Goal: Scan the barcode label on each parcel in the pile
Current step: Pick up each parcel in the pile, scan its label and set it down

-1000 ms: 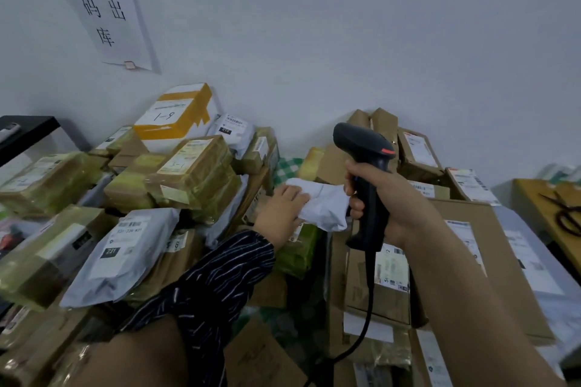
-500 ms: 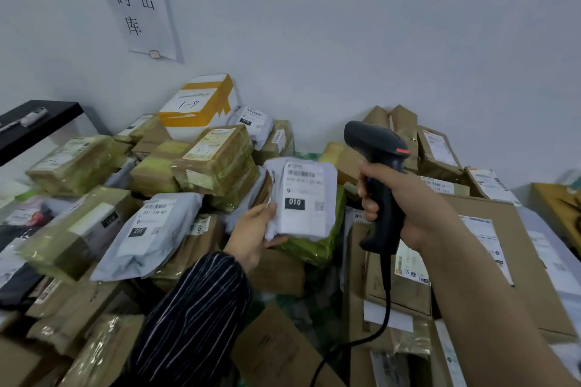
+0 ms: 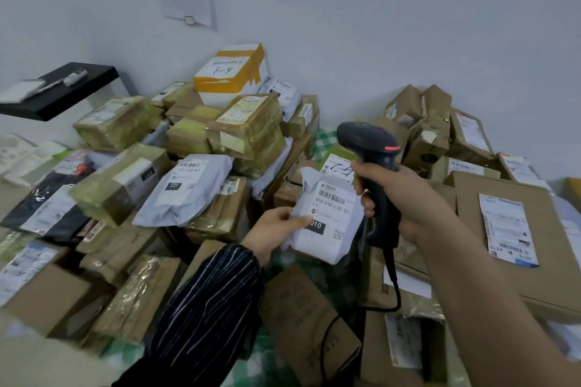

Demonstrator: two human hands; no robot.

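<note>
Scanner (image 3: 374, 160) right of held parcel (image 3: 327, 217); parcel pile (image 3: 239, 135) behind, against wall (image 3: 377, 25).

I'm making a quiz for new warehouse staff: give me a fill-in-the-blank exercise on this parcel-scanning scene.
The left hand holds a white parcel whose black tag reads ____.
The black corded tool gripped by the right hand is a barcode ____.
The orange-and-white box at the back of the pile bears the handwritten mark ____.
Missing words: 010; scanner; 1-9.
</note>
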